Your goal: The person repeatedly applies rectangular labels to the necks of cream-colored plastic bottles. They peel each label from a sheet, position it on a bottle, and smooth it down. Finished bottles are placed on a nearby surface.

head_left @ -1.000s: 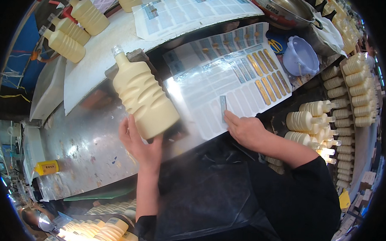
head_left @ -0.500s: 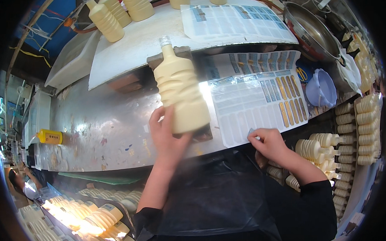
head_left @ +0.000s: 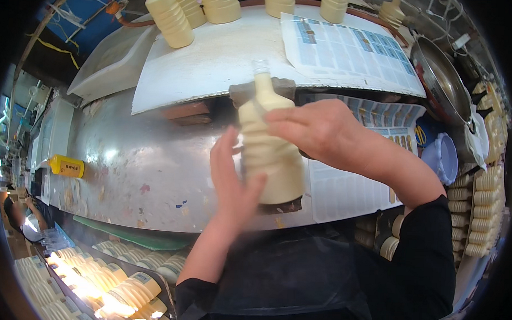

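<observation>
A cream bottle (head_left: 272, 177) with a ribbed body and a clear-topped neck lies on a dark block (head_left: 241, 97) in front of me, its neck pointing away. My right hand (head_left: 319, 125) reaches across it, fingertips pinched at the bottle's shoulder. From them a thin grey-blue label (head_left: 259, 109) sticks out, touching or just above the shoulder; which of the two I cannot tell. Close by the bottle's left side is my left hand (head_left: 232, 182), blurred, fingers raised and thumb apart, holding nothing. My right forearm partly covers a label sheet (head_left: 334, 191) with blue and gold strips.
More cream bottles (head_left: 170, 19) stand along the back of a white board (head_left: 214, 57), which bears another label sheet (head_left: 350, 47). A yellow bottle (head_left: 67, 166) stands at left. At right are a lilac bucket (head_left: 441, 158), a metal pan (head_left: 442, 65) and stacked bottles (head_left: 482, 213).
My right hand has moved from the label sheet's near edge up to the bottle's shoulder, carrying the small label. My left hand has come off the bottle's base to its left side.
</observation>
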A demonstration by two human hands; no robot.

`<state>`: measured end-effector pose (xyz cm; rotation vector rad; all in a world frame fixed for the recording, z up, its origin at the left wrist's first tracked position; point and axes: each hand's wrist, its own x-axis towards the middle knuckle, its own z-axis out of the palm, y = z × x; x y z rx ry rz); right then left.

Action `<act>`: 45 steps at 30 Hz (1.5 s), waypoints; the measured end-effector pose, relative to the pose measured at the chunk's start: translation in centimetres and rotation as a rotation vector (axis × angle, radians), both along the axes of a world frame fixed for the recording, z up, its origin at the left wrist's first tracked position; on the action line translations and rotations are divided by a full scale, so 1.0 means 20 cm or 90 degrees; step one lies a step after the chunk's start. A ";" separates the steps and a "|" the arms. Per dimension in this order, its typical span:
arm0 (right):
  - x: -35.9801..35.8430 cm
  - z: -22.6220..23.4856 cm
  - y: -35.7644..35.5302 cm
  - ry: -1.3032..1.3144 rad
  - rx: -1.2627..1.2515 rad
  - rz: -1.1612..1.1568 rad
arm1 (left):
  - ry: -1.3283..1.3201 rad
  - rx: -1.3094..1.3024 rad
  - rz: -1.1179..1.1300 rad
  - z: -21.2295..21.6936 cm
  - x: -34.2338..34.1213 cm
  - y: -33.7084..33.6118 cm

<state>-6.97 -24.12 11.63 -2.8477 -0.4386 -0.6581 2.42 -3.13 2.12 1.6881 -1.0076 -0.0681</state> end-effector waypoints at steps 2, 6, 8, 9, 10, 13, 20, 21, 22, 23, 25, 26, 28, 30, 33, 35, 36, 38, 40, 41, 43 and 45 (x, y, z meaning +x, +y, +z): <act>0.01 -0.02 -0.05 0.054 -0.079 0.045 | 0.291 -0.066 0.000 0.09 0.05 -0.09; 0.01 -0.04 -0.12 0.064 -0.069 0.043 | 0.414 -0.044 0.013 0.06 0.21 -0.24; 0.01 -0.07 -0.14 0.042 -0.026 0.023 | 0.454 -0.022 0.031 0.06 0.24 -0.29; 0.02 -0.08 -0.15 0.031 -0.005 0.010 | 0.474 -0.014 0.031 0.08 0.24 -0.30; 0.01 -0.09 -0.15 0.044 0.035 -0.003 | 0.494 -0.006 0.032 0.09 0.24 -0.31; 0.01 -0.11 -0.17 0.074 0.171 -0.037 | 0.550 -0.068 0.002 0.08 0.22 -0.29; 0.04 -0.23 -0.22 0.090 0.347 -0.048 | 0.628 -0.122 0.002 0.11 0.19 -0.30; 0.03 -0.24 -0.22 0.089 0.360 -0.049 | 0.632 -0.126 0.001 0.10 0.19 -0.30; 0.03 -0.26 -0.22 0.074 0.365 -0.047 | 0.635 -0.130 -0.001 0.10 0.19 -0.30; 0.02 -0.27 -0.22 0.060 0.368 -0.047 | 0.641 -0.137 0.000 0.09 0.19 -0.30; -0.01 -0.30 -0.22 0.047 0.396 -0.060 | 0.652 -0.150 0.001 0.08 0.19 -0.31; -0.03 -0.31 -0.22 0.048 0.422 -0.071 | 0.652 -0.153 0.003 0.08 0.18 -0.31; -0.07 -0.34 -0.22 0.084 0.521 -0.134 | 0.651 -0.159 0.007 0.07 0.18 -0.31; -0.10 -0.36 -0.22 0.153 0.667 -0.234 | 0.683 -0.162 0.004 0.05 0.21 -0.30; -0.03 -0.38 -0.13 0.141 0.790 -0.263 | 0.672 -0.150 -0.014 0.05 0.24 -0.29; 0.04 -0.39 -0.07 0.169 0.822 -0.306 | 0.641 -0.126 -0.010 0.06 0.23 -0.30; 0.06 -0.40 -0.05 0.192 0.835 -0.312 | 0.625 -0.108 0.000 0.08 0.22 -0.31; 0.10 -0.41 -0.04 0.239 0.861 -0.321 | 0.590 -0.074 0.007 0.08 0.21 -0.33; 0.10 -0.41 -0.05 0.242 0.913 -0.307 | 0.554 -0.042 0.000 0.04 0.22 -0.34; 0.09 -0.40 -0.04 0.241 0.950 -0.293 | 0.552 -0.044 -0.005 0.04 0.22 -0.34; 0.08 -0.40 -0.04 0.239 0.987 -0.276 | 0.547 -0.048 -0.014 0.05 0.21 -0.33; 0.08 -0.39 -0.04 0.239 0.980 -0.273 | 0.576 -0.058 0.000 0.07 0.20 -0.34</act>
